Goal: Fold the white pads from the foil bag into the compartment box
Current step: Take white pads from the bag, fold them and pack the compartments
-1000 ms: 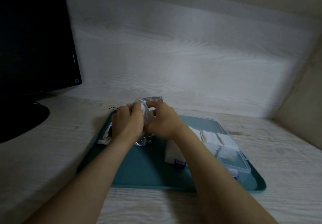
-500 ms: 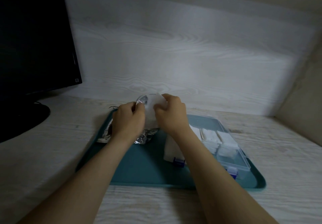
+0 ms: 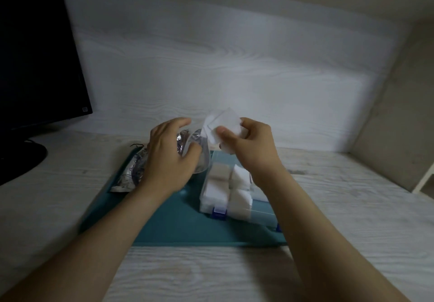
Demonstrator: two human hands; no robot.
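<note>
My right hand (image 3: 249, 151) pinches a white pad (image 3: 223, 125) between thumb and fingertips, holding it up in the air above the far edge of the tray (image 3: 178, 221). The pad sticks up past my thumb, creased (one corner bent over). My left hand (image 3: 169, 158) curls around the mouth of the foil bag (image 3: 133, 172), whose crumpled tail lies on the tray's far left corner. The pad is just clear of the bag's mouth, between my two hands. The compartment box (image 3: 215, 210) sits open on the tray's right half, with folded pads (image 3: 218, 174) filling its near-left cells, directly below my right wrist.
</note>
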